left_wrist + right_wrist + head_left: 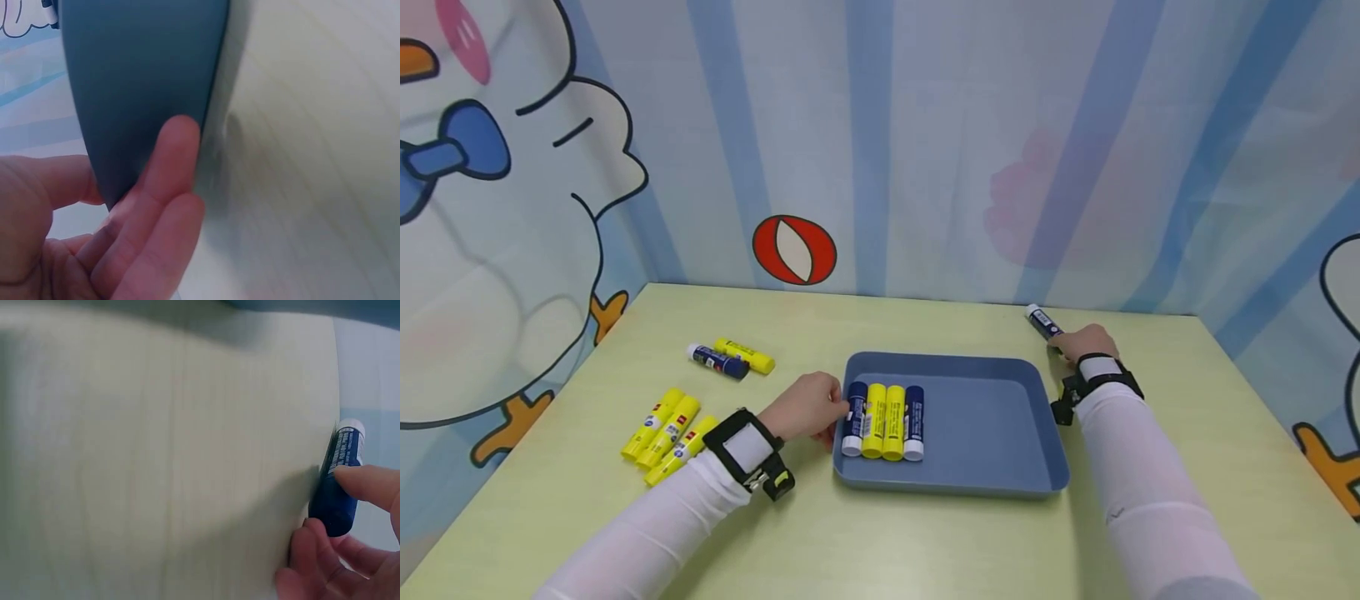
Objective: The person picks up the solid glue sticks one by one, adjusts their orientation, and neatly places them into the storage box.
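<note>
Apparently collecting the navy glue stick [1043,322] pinched in the right hand [1086,342] (gripping the tray [985,429] with the left hand [807,406]); lift trayward next.

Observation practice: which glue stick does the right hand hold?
The blue stick at far right, beyond the tray; others lie inside or left of it.
</note>
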Demonstrator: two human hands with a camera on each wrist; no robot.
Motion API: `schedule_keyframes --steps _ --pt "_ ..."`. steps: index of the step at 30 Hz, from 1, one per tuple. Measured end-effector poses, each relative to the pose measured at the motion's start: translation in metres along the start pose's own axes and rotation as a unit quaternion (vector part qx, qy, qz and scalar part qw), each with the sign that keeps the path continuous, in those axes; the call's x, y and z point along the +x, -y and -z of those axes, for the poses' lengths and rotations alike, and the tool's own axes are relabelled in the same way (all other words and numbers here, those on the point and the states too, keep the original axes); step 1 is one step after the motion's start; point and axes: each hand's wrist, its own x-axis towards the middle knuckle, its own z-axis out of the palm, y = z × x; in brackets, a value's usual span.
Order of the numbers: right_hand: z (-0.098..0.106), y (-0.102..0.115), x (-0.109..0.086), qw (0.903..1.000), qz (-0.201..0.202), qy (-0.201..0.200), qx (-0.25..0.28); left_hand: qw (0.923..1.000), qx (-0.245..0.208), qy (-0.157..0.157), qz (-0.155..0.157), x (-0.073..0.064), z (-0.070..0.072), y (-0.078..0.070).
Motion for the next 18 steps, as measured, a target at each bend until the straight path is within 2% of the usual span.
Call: schedule_keyframes --steps 6,14,18 --pt "0.0002 -0.0063 0.0006 0.9994 0.021 -0.004 -0.029 1.0 0.004 -0.001 0.005 0.0013 -0.0009 0.0012" --pt "0.0017 -0.0099 -0.0034 0.994 0.073 -0.005 -0.081 1.0 0.001 0.001 0.005 0.0015 -0.0006 0.0014" --pt "0.0041 -0.0106 -0.0074 0.9921 0.096 -0.004 -0.081 1.0 -0.001 0.005 0.006 0.0017 -0.0006 0.0012"
